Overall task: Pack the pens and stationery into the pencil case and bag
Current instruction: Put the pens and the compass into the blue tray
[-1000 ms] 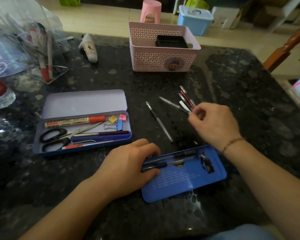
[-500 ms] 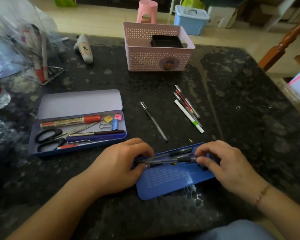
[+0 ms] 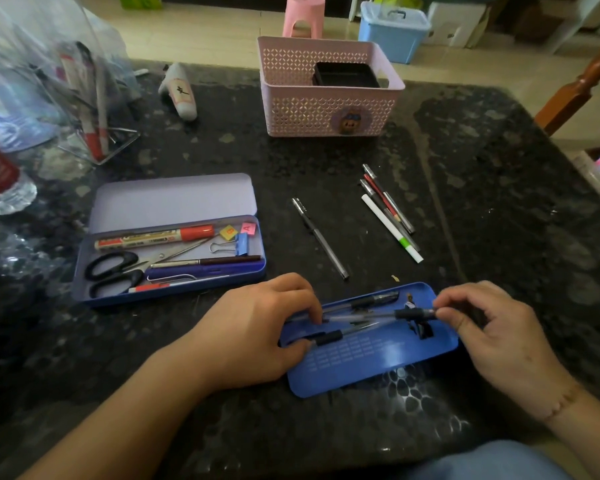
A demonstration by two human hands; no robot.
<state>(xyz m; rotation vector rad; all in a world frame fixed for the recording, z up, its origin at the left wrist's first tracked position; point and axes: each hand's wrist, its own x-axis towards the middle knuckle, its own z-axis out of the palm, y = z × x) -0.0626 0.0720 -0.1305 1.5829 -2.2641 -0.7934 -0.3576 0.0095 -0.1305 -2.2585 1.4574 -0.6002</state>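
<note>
A: The right hand (image 3: 492,337) pinches the cap end of a clear pen (image 3: 378,316) between thumb and fingertips, above the blue tray (image 3: 371,358).

B: And the left hand (image 3: 253,330)?

A: It rests on the tray's left end, fingers curled over the pens' tips and thumb at the tray's near edge, holding them in place. The held pen has a see-through barrel and a dark grip; it lies across the tray. Two more dark-gripped pens lie in there, one above it and one below.

B: The tray itself?

A: Flat, blue, round-cornered, printed with a pale grid. It sits tilted on the black stone table (image 3: 499,202), right in front of the person.

B: What lies beyond?

A: To the left, an open lilac case (image 3: 174,202), lid back. Inside are a red-capped marker (image 3: 153,238), black-handled scissors (image 3: 118,271), a dark pen, a blue binder clip (image 3: 238,244) and small yellow and pink tags.

B: Anything loose?

A: A single grey pen (image 3: 321,239) on the table past the tray, and further right a bundle of pens (image 3: 388,211) lying together, among them a white one with a green band. At the far edge stands a pink basket (image 3: 326,109) with a black box in it. A clear plastic bag (image 3: 32,81) holding pens sits at the far left.
</note>
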